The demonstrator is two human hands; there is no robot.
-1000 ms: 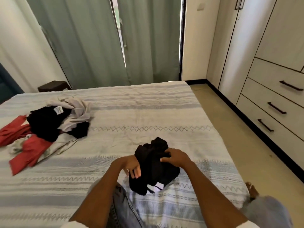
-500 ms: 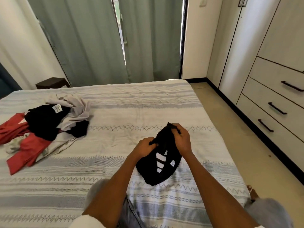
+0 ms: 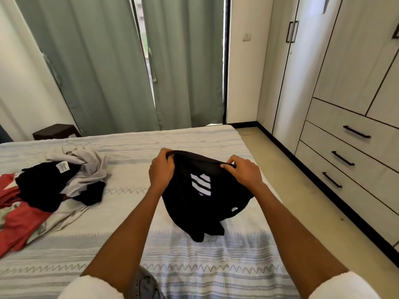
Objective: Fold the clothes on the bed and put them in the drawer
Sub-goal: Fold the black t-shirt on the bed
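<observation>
Both hands have moved apart since the earlier frame, spreading the black garment (image 3: 200, 199) wide where it was bunched between them. Left hand (image 3: 162, 169) grips the garment's upper edge at centre frame, fingers curled over the hem. Right hand (image 3: 245, 171) pinches the same edge further right, thumb against fingers. Between them the edge is drawn into a taut, slightly arched band. Below it the cloth hangs in a loose rounded sack, soft and matte, with three slanted white bars printed on its front and a small white mark lower right. Its lowest folds touch the bed (image 3: 194, 266) below centre frame.

Bed cover is pale, woven, with grey-blue stripes and stitched zigzag and diamond bands; it lies mostly flat, lightly creased.

At left of the frame lies a pile (image 3: 54, 186) of unfolded clothes: crumpled grey cloth on top, black cloth with a white label beneath it, red cloth at the far left edge, and a pale patterned piece underneath. This pile sits well apart from the held garment.

At right of the frame stands a wardrobe (image 3: 345, 83) in pale wood-grain panels, with three drawers (image 3: 354, 147) stacked below, each with a dark bar handle; all appear closed.

Grey-green curtains (image 3: 103, 61) hang in long pleats in the upper left and centre. A dark, boxy bedside stand (image 3: 54, 131) sits below them at left.
</observation>
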